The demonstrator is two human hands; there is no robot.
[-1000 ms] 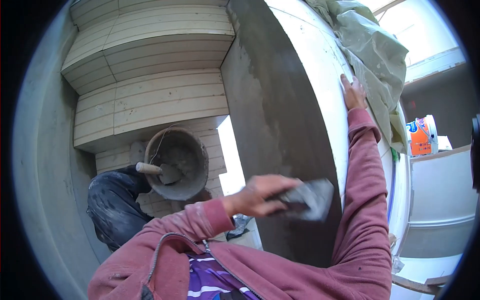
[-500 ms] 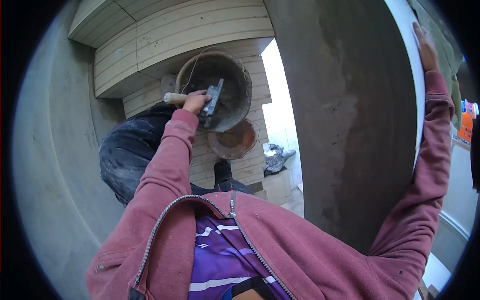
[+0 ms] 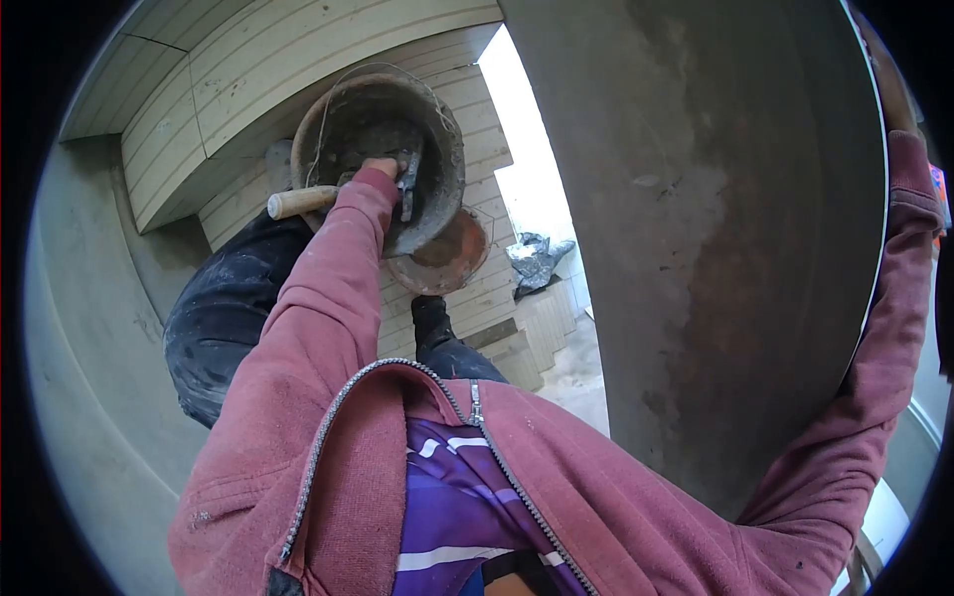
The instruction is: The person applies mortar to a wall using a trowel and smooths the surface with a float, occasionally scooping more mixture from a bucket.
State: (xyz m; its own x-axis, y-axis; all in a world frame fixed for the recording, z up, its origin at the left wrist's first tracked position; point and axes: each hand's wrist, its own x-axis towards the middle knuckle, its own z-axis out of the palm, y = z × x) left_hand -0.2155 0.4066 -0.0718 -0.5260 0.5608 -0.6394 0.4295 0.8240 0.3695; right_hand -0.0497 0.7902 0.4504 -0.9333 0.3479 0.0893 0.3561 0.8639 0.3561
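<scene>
My left hand (image 3: 382, 169) is closed round a mortar-stained metal trowel (image 3: 408, 187) inside a large, dirty bucket (image 3: 453, 179). A light wooden handle (image 3: 301, 202) sticks out across the bucket's near left rim, beside my left wrist; its other end is hidden. At the far right, my right hand (image 3: 887, 79) lies along the pale outer edge of a grey plastered wall (image 3: 696, 219). It is dim near the frame border, with the fingers stretched and nothing visible in them.
A smaller reddish bucket (image 3: 462, 253) stands below the large one on grooved, step-like boards (image 3: 298, 60). A crumpled plastic bag (image 3: 538, 260) lies near the bright gap beside the wall. My dark-trousered legs are between the buckets and my body.
My left hand has reached deeper into the large bucket with the trowel. The wooden handle sits lower against the rim. The view has shifted, moving the buckets left and up in the frame.
</scene>
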